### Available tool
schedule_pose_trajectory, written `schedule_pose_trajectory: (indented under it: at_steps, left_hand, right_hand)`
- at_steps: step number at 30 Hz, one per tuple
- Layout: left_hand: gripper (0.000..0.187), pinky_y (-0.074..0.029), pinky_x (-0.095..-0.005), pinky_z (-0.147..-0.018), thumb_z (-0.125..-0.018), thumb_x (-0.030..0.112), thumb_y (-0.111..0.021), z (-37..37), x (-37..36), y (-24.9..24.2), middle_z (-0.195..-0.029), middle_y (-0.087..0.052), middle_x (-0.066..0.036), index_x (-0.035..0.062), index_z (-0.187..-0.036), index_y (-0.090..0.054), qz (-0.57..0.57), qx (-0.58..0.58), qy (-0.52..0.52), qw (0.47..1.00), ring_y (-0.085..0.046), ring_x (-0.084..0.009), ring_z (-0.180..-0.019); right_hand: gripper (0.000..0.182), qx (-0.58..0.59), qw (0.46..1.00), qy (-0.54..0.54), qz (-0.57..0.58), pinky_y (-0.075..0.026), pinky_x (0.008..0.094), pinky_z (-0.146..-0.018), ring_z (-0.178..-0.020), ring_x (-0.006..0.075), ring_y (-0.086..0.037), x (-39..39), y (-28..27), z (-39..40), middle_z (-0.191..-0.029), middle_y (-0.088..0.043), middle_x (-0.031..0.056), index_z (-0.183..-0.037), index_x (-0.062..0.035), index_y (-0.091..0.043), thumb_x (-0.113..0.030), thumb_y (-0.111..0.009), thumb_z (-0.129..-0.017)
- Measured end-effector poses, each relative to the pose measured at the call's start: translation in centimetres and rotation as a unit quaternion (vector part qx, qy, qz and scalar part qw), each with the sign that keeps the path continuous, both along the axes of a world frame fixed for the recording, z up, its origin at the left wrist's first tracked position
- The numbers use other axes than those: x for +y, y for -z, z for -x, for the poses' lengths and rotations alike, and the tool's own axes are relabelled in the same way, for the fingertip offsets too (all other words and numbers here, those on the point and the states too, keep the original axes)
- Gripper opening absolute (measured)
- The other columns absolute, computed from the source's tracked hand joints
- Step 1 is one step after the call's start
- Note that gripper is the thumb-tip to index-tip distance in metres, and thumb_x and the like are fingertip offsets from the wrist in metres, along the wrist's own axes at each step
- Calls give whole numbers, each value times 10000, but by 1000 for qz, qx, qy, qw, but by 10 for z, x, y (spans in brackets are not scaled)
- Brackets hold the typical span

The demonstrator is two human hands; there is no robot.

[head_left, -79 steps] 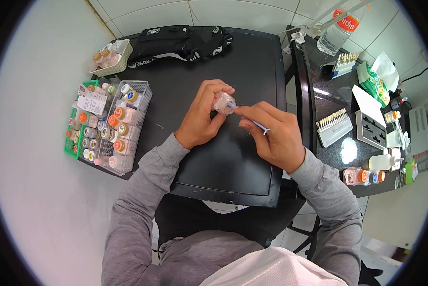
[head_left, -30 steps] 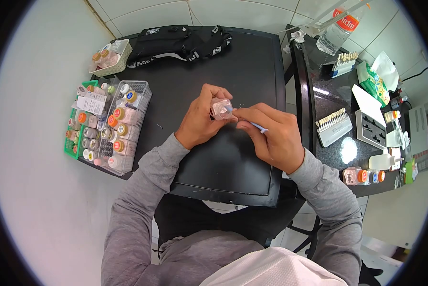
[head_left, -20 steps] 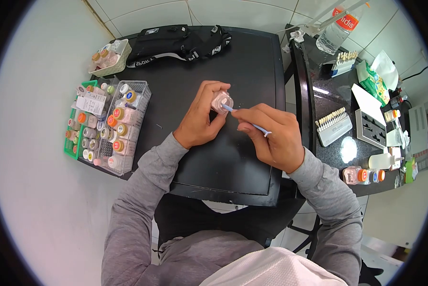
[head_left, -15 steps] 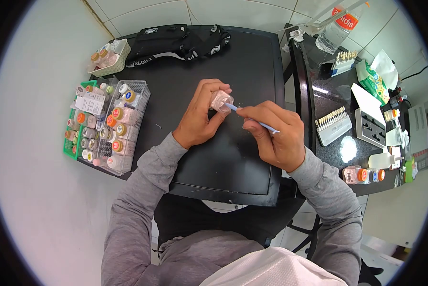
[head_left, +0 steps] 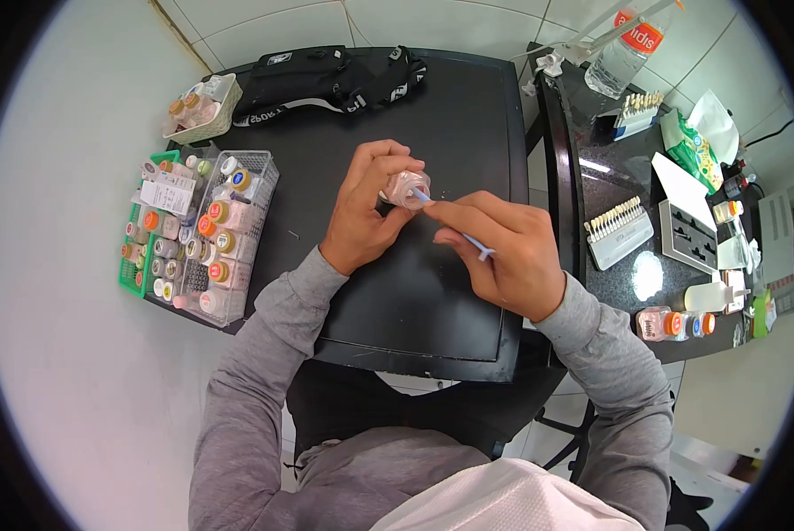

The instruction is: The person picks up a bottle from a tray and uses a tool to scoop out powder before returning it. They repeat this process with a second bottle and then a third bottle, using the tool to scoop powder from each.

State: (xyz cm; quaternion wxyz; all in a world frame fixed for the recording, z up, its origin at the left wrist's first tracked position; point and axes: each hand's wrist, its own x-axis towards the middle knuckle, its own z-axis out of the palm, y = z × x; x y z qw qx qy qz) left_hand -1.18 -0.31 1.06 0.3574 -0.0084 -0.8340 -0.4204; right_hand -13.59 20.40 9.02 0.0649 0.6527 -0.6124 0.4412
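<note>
Over the black table, my left hand is closed around a small clear jar with pinkish contents. The jar is tilted, its open mouth facing my right hand. Between the fingers of that hand is a thin light-blue stick, and its far end reaches into the mouth of the jar. How deep the tip goes inside is too small to tell.
Baskets of capped jars stand at the left, with a cream basket and a black bag behind. On the right counter are a shade guide, a grey case, a water bottle and jars.
The stick has gone further into the jar, and my right hand has shifted slightly to the left with it. My left hand has turned the jar a little.
</note>
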Motion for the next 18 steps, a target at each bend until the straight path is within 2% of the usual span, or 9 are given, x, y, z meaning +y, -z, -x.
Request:
schedule_pose_trajectory:
  at_steps: [2,5,8,10,14,18]
  left_hand:
    - [569,-576,-339,-995,-849,-126,-794,2,1,1,-1437,-547,-130,64,-1366,-651,-6,6,-1,1000,-656,-216,-1245]
    - [553,-576,-340,-1006,-850,-120,-810,2,-2,2,-1429,-556,-133,49,-1348,-641,-6,9,-7,1000,-653,-211,-1251]
    - [558,-575,-339,-1019,-854,-115,-826,4,-1,4,-1430,-562,-134,31,-1351,-617,-5,6,2,1000,-653,-212,-1259]
    - [563,-578,-339,-1023,-867,-104,-837,3,-1,5,-1431,-567,-132,20,-1362,-598,-13,1,10,1000,-662,-216,-1248]
    - [572,-585,-340,-1012,-884,-46,-874,4,1,8,-1406,-583,-155,19,-1330,-523,-47,-31,16,998,-685,-218,-1199]
    - [584,-581,-343,-1005,-875,-5,-900,3,1,9,-1359,-594,-175,39,-1270,-473,-103,-67,21,992,-684,-217,-1168]
  right_hand:
    - [266,-15,999,11,-28,-550,397,-606,-698,293,-716,0,7,0,-943,-722,77,-1194,-75,-778,-98,-830,-934]
    - [268,13,1000,9,18,-553,395,-607,-700,297,-717,-2,-2,-1,-949,-727,78,-1194,-74,-779,-88,-825,-931]
    - [278,-9,999,17,-29,-553,396,-611,-712,294,-720,0,3,0,-953,-729,79,-1198,-77,-780,-84,-828,-924]
    - [274,6,1000,15,-9,-552,395,-610,-719,294,-720,-1,-1,0,-949,-725,81,-1196,-80,-779,-83,-826,-926]
    - [264,-8,998,25,-49,-547,399,-610,-723,294,-716,0,3,-1,-935,-712,80,-1186,-86,-777,-88,-826,-927]
    - [252,-7,999,-17,-40,-543,404,-607,-716,296,-707,2,1,-3,-926,-703,77,-1177,-86,-771,-87,-823,-931]
